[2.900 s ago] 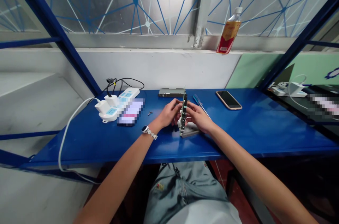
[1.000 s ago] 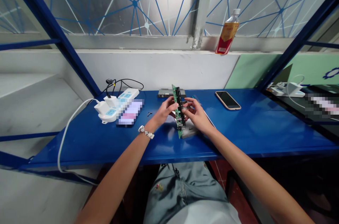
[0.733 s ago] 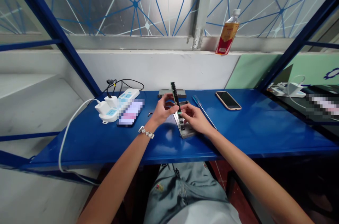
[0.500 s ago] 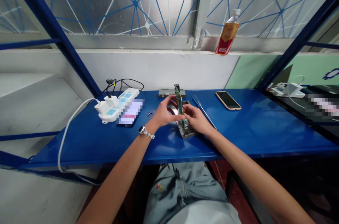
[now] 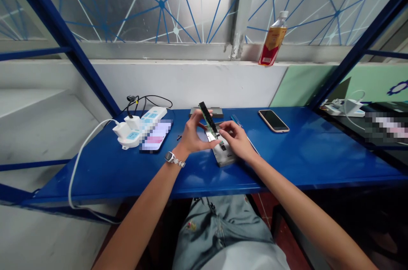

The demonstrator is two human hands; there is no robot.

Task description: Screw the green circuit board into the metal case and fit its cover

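A narrow green circuit board point(image 5: 208, 120) is held tilted above a grey metal tray-like case point(image 5: 223, 157) lying on the blue table point(image 5: 302, 155). My left hand point(image 5: 193, 137), with a watch at the wrist, pinches the board from the left side. My right hand point(image 5: 236, 141) rests over the case and grips the board's lower end with curled fingers. The board's upper end leans up and to the left.
A white power strip point(image 5: 140, 127) with plugs and cables sits at the left, beside a blurred flat item. Small screws point(image 5: 179, 137) lie near it. A grey box point(image 5: 206, 111), a blue screwdriver point(image 5: 235, 119) and a phone point(image 5: 273, 120) lie behind. A bottle point(image 5: 272, 40) stands on the sill.
The board stood upright on edge in the case, then was lifted and turned between both hands; it now leans further to the left than half a second ago.
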